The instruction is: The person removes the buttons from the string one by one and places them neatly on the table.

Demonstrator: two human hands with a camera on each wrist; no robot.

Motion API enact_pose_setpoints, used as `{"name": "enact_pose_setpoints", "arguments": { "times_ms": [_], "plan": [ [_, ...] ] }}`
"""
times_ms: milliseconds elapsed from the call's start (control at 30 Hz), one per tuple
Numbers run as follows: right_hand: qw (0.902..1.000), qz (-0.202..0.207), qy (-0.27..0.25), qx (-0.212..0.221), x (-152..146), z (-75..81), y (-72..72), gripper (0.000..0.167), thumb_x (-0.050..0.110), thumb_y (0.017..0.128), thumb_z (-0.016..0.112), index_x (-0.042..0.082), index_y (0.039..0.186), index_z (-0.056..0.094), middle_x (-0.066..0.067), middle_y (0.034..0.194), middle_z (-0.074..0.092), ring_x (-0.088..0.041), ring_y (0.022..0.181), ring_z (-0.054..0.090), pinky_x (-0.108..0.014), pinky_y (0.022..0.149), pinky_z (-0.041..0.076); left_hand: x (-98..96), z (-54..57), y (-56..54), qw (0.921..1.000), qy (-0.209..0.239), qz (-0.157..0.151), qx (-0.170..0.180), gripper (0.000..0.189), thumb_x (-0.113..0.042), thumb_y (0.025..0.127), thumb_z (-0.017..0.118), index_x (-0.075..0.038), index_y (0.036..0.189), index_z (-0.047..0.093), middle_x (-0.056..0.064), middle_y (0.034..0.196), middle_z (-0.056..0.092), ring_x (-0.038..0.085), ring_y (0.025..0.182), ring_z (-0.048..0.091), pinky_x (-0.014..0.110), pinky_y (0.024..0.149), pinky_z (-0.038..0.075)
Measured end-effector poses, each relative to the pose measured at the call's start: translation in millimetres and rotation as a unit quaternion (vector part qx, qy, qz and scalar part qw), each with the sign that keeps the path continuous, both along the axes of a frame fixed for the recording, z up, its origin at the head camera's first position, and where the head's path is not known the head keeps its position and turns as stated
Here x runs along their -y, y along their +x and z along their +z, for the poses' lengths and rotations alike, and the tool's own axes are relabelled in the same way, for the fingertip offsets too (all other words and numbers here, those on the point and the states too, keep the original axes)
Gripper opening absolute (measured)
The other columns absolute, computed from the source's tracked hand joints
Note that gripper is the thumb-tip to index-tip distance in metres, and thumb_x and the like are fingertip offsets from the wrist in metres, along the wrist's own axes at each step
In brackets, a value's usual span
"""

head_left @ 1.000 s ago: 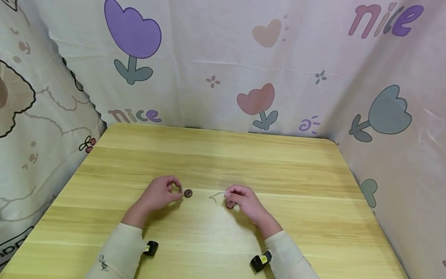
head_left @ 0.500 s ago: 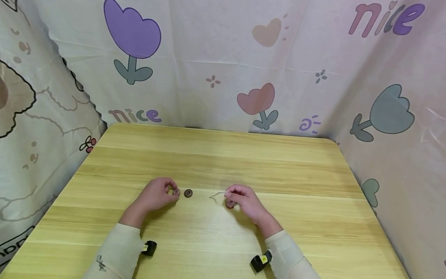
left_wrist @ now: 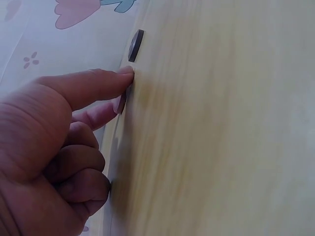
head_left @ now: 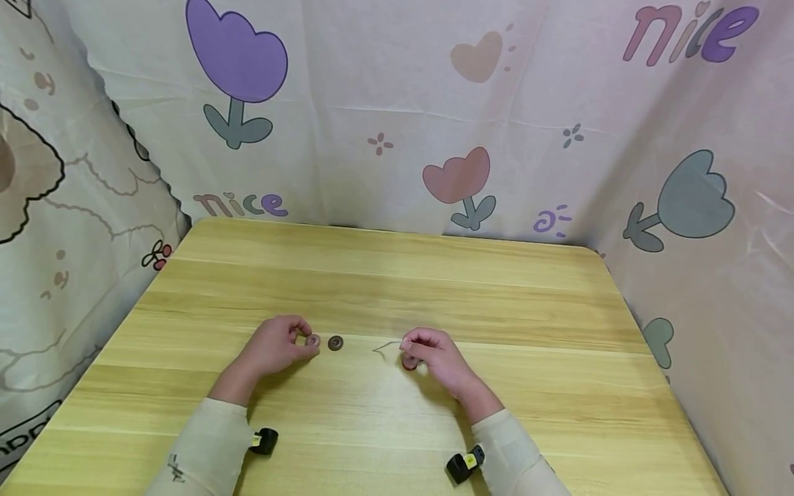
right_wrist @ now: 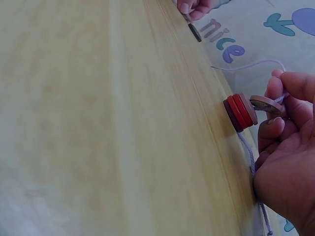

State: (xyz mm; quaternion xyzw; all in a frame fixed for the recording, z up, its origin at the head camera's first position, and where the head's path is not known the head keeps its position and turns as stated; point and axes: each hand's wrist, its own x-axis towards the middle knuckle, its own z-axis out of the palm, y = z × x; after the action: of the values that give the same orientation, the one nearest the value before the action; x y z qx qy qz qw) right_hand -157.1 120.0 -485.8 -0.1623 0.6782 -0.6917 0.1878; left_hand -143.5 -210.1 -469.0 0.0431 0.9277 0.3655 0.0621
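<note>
My left hand (head_left: 273, 348) pinches a pinkish-brown button (head_left: 313, 341) by its edges between thumb and index finger, close over the wooden table. In the left wrist view the thumb hides most of that button, and the other fingers are curled in. Just right of it a dark brown button (head_left: 336, 343) lies flat. My right hand (head_left: 434, 355) pinches a thin pale cord (right_wrist: 246, 65) near its end, and the free tip points left. Several red and brown buttons (right_wrist: 241, 112) are strung together on the cord below the fingers, with one more brown button (right_wrist: 266, 103) tilted against the fingertips.
The light wooden table (head_left: 384, 289) has a printed curtain (head_left: 347, 83) standing along its back and sides. A black wrist camera (head_left: 265, 441) sits at the left sleeve, another black camera (head_left: 464, 466) at the right. The cord's knotted tail (right_wrist: 265, 219) hangs under the right hand.
My left hand has drawn slightly left, away from the dark brown button. The pinkish-brown button in its fingers has turned from edge-on to face-on. The right hand stays still.
</note>
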Motion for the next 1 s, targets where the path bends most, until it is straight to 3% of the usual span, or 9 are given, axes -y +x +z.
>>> {"name": "enact_pose_setpoints", "arguments": {
  "times_ms": [600, 1000],
  "plan": [
    [1.0000, 0.002, -0.007, 0.003, -1.4, 0.6, 0.4, 0.023, 0.009, 0.098, 0.061, -0.014, 0.097, 0.060, -0.016, 0.077, 0.059, -0.024, 0.074, 0.058, -0.034, 0.074, 0.050, 2.6, -3.5, -0.9, 0.9999, -0.009, 0.013, -0.006, 0.023, -0.028, 0.085, 0.079, -0.010, 0.093, 0.067, 0.002, 0.064, 0.043, 0.017, 0.056, 0.039, 0.035, 0.056, 0.034],
    [0.9999, 0.006, -0.013, 0.003, -1.6, 0.0, -0.1, 0.026, 0.009, 0.098, 0.061, -0.016, 0.100, 0.060, -0.017, 0.078, 0.058, -0.025, 0.074, 0.056, -0.034, 0.074, 0.050, -1.2, 2.9, -2.7, 0.9988, 0.042, 0.018, 0.016, 0.033, -0.026, 0.084, 0.080, -0.006, 0.107, 0.067, 0.001, 0.064, 0.040, 0.017, 0.054, 0.037, 0.033, 0.055, 0.037]
  ]
}}
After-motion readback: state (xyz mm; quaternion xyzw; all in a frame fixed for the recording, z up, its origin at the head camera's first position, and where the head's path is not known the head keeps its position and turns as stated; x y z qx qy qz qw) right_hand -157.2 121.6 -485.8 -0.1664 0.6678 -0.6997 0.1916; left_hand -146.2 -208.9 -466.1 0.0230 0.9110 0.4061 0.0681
